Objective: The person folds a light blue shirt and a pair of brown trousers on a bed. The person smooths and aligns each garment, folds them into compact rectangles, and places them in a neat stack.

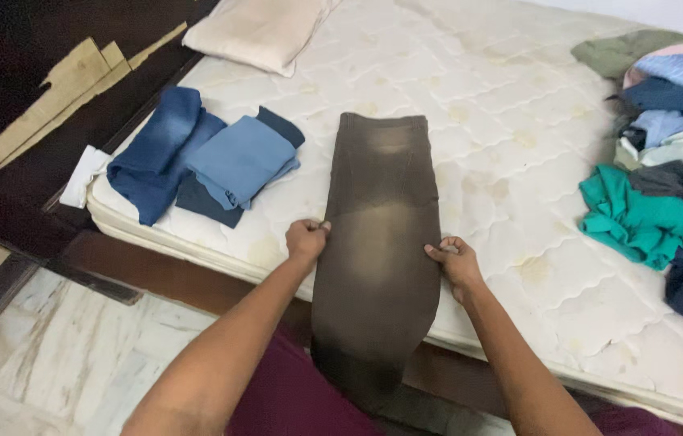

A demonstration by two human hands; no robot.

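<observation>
Mattress [519,121] surface: left hand [306,240] and right hand [454,262], arms extended, each pinching an edge of brown trousers [378,210].

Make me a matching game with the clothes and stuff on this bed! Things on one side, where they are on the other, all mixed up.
Things:
1. brown trousers
2. folded blue jeans
3. teal garment
4. pillow

Places:
A. at the top of the mattress, far from the hands
B. in the heap of clothes at the right edge
C. in the middle, pinched at each side by the left hand and right hand
D. on the left part of the mattress, near its edge

Pairs: 1-C, 2-D, 3-B, 4-A
</observation>
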